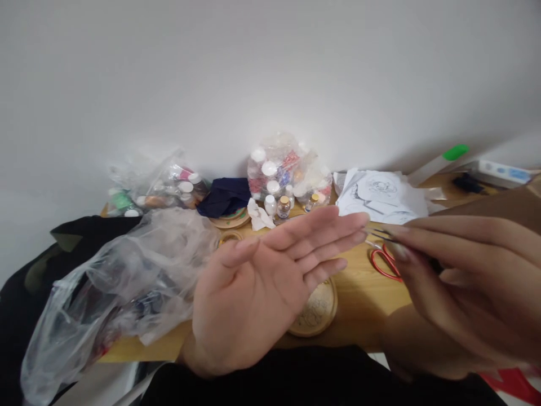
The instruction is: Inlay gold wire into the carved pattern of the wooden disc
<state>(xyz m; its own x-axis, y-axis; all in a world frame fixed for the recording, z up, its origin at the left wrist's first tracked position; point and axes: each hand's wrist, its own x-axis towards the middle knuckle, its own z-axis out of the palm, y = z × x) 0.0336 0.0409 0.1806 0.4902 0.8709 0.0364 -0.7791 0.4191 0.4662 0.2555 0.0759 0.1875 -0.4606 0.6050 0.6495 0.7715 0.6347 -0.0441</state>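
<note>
My left hand is palm up with its fingers stretched out to the right, and nothing is seen lying on it. From the right, my right hand pinches what look like slim metal tweezers. Their tips touch or nearly touch the fingertips of my left hand. Below the left hand, and partly hidden by it, a round embroidery hoop with a line drawing on pale fabric lies on the table. Red-handled scissors rest just behind the right hand's fingers.
On the wooden table a large clear plastic bag spreads at left. Behind are bagged bottles, small corked jars, dark blue cloth and printed drawings. A white wall stands behind.
</note>
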